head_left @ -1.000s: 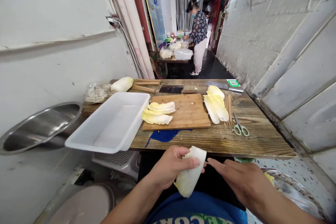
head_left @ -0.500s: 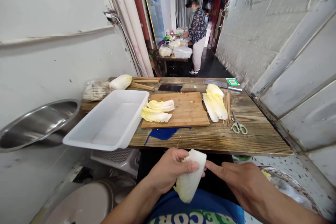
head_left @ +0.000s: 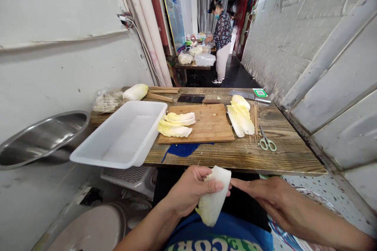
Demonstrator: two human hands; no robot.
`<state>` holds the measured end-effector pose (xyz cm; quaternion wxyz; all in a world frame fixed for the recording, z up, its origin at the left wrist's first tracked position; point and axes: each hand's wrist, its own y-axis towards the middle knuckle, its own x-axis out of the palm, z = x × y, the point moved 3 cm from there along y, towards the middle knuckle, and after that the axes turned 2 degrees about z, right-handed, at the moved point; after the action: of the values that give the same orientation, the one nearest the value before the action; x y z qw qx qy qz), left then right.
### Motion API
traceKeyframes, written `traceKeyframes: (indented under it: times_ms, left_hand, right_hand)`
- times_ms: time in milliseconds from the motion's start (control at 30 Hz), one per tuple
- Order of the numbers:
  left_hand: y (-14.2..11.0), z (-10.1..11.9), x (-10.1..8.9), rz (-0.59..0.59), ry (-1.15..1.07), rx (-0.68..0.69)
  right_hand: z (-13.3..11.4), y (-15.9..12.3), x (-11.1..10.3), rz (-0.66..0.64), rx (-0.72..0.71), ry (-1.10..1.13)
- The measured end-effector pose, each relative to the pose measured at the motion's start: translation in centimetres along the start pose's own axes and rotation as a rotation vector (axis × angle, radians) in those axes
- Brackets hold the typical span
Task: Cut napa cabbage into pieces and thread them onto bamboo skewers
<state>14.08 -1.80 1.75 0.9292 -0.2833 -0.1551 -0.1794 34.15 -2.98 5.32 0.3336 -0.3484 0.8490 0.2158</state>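
My left hand (head_left: pixel 188 190) is closed around a rolled pale cabbage leaf (head_left: pixel 213 202), held upright over my lap just in front of the wooden table (head_left: pixel 279 157). My right hand (head_left: pixel 265 195) comes in from the right. Its fingers are pressed together, and their tips touch the upper end of the roll. What they pinch, if anything, is hidden. On the table, more cabbage leaves (head_left: pixel 176 124) lie on a wooden cutting board (head_left: pixel 212 123). Another pile of leaves (head_left: pixel 240 115) lies beside a row of bamboo skewers (head_left: pixel 255 115).
A white plastic tray (head_left: pixel 123 137) overhangs the table's left front corner, with a steel bowl (head_left: pixel 41 139) further left. Scissors (head_left: pixel 266 141), a cleaver (head_left: pixel 191 98), a second knife (head_left: pixel 247 95) and a whole cabbage (head_left: pixel 135 91) lie on the table. A person (head_left: pixel 220 43) stands at a far table.
My right hand has moved left until its fingertips touch the roll. A thin stick tip that showed between the hands a second ago is now hidden. The left hand has hardly moved.
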Motion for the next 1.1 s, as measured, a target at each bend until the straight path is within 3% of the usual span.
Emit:
traceKeyframes:
  times_ms: [333,733,900,1100]
  left_hand:
    - [0.1,0.1,0.1,0.097,0.085,0.045]
    - [0.2,-0.3,0.3,0.080,0.095,0.010]
    - [0.5,-0.6,0.7,0.060,0.089,0.006]
    - [0.7,-0.5,0.1,0.083,0.036,0.008]
  right_hand:
    - [0.0,0.1,-0.1,0.041,0.037,-0.036]
    - [0.6,-0.5,0.9,0.135,0.083,-0.054]
    - [0.3,0.7,1.3,0.083,0.103,-0.027]
    - [1.2,0.4,0.8,0.119,0.111,-0.073]
